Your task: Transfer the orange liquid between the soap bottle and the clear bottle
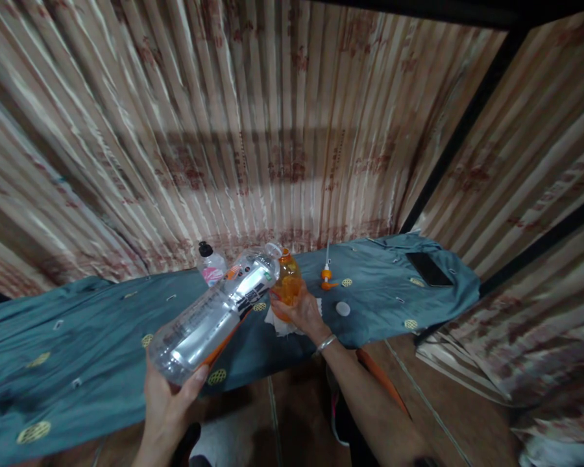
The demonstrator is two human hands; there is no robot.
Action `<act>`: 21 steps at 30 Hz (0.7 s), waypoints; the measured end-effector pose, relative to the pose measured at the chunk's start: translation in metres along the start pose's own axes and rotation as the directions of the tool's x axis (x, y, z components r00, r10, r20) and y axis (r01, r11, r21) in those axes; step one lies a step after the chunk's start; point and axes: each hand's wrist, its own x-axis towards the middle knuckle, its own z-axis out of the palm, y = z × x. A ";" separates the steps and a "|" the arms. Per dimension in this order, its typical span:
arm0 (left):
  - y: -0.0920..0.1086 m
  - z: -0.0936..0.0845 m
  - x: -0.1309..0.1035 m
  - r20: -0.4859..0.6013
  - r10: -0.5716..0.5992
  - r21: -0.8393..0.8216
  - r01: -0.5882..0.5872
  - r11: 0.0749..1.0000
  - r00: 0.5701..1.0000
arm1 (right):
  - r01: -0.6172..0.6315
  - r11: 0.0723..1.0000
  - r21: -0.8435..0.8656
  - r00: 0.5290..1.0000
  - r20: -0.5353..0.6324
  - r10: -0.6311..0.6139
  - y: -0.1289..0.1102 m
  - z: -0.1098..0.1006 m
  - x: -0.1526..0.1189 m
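Note:
My left hand is wrapped round the base of a large clear plastic bottle with a silver label. This bottle is tilted, its mouth up at the right by the neck of an orange see-through bottle. Whether liquid runs between them I cannot tell. Fingers of my right hand grip the orange bottle, which stands roughly upright over a white cloth. Right of it lies an orange pump top with its tube pointing away, and nearer me a round white cap.
Behind the large bottle stands a clear bottle with a black cap. A dark phone lies at the right end of the teal cloth-covered surface. Patterned curtains hang behind, and a black frame bar slants at the right.

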 end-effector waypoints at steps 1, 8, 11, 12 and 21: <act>0.003 0.001 0.000 0.001 -0.009 -0.016 0.009 1.000 1.000 | -0.015 1.000 0.000 1.000 0.014 0.015 0.001 0.000 0.000; 0.011 0.003 -0.001 0.007 -0.018 -0.065 0.019 0.998 1.000 | -0.088 0.996 0.001 0.994 0.058 0.088 0.006 -0.002 0.001; 0.007 0.002 -0.001 0.006 -0.009 -0.061 0.009 0.998 1.000 | -0.105 0.994 0.017 0.992 0.071 0.104 0.005 -0.003 0.001; 0.005 0.001 0.000 0.003 -0.003 -0.062 0.003 0.998 1.000 | -0.108 0.994 0.022 0.992 0.074 0.106 0.005 -0.003 0.001; -0.030 -0.021 0.021 0.072 0.023 -0.057 -0.019 0.998 0.997 | -0.096 0.990 0.102 0.993 0.083 0.087 0.000 -0.008 0.002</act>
